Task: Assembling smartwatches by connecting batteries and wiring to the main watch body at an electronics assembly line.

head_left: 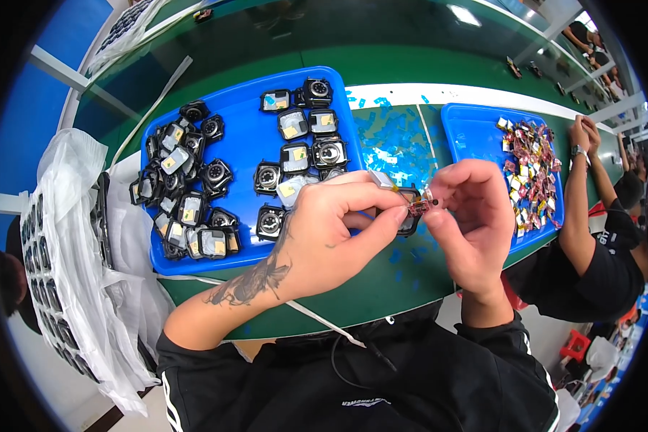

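Observation:
In front of my chest, my left hand (342,234) is closed in a pinch, thumb and forefinger pressed at a small reddish circuit board (420,206) with thin flex leads. My right hand (478,223) curls in from the other side, its thumb and forefinger tips at the board's right end. Just beneath the board shows a black watch case (408,227), mostly covered by my left fingers. A grey-white flat piece (383,180) sticks up above my left fingertips. Exactly how the board joins the case is too small to tell.
A blue tray (248,158) on the left holds many black watch cases, heaped and in rows. Another blue tray (475,137) on the right holds piled small boards. Blue film scraps (392,147) litter the green table (324,313). A co-worker's arm (577,194) is at the right.

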The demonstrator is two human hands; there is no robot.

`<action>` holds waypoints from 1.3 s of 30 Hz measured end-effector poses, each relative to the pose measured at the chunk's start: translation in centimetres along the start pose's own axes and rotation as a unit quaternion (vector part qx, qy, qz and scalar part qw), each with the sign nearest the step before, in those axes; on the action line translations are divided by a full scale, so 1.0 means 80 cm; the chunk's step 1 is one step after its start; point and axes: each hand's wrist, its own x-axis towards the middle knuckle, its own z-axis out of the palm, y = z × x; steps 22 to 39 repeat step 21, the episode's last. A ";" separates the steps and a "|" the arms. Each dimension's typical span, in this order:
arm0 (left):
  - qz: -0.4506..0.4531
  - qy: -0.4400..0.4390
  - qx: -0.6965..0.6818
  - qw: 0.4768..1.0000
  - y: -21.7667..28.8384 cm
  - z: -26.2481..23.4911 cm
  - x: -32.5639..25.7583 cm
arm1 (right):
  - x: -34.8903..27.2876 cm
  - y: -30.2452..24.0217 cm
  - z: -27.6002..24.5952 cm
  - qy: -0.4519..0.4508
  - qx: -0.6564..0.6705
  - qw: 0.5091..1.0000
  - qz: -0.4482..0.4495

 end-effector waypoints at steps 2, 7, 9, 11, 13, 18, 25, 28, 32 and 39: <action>-0.056 -0.037 0.014 0.998 0.006 -0.003 0.000 | 0.001 -0.002 0.002 0.027 0.040 0.999 0.024; 0.005 0.012 -0.038 0.999 -0.008 0.002 0.002 | -0.002 0.000 0.005 0.021 0.038 0.998 0.045; 0.027 0.029 -0.053 0.998 -0.010 0.005 0.003 | -0.004 0.005 0.012 0.042 0.026 0.998 0.040; 0.068 0.054 -0.067 0.994 -0.015 0.008 0.002 | -0.003 0.009 0.016 0.062 0.013 0.997 0.033; 0.074 0.050 -0.064 0.994 -0.020 0.006 0.002 | -0.003 0.011 0.019 0.081 -0.007 0.997 0.009; 0.051 0.045 -0.040 0.997 -0.016 0.006 -0.002 | -0.003 0.014 0.021 0.075 -0.060 0.995 -0.014; 0.055 0.040 -0.066 0.996 -0.018 0.007 -0.001 | -0.006 0.024 0.025 0.088 -0.102 0.990 -0.045; 0.055 0.040 -0.066 0.996 -0.018 0.007 -0.001 | -0.006 0.024 0.025 0.088 -0.102 0.990 -0.045; 0.055 0.040 -0.066 0.996 -0.018 0.007 -0.001 | -0.006 0.024 0.025 0.088 -0.102 0.990 -0.045; 0.055 0.040 -0.066 0.996 -0.018 0.007 -0.001 | -0.006 0.024 0.025 0.088 -0.102 0.990 -0.045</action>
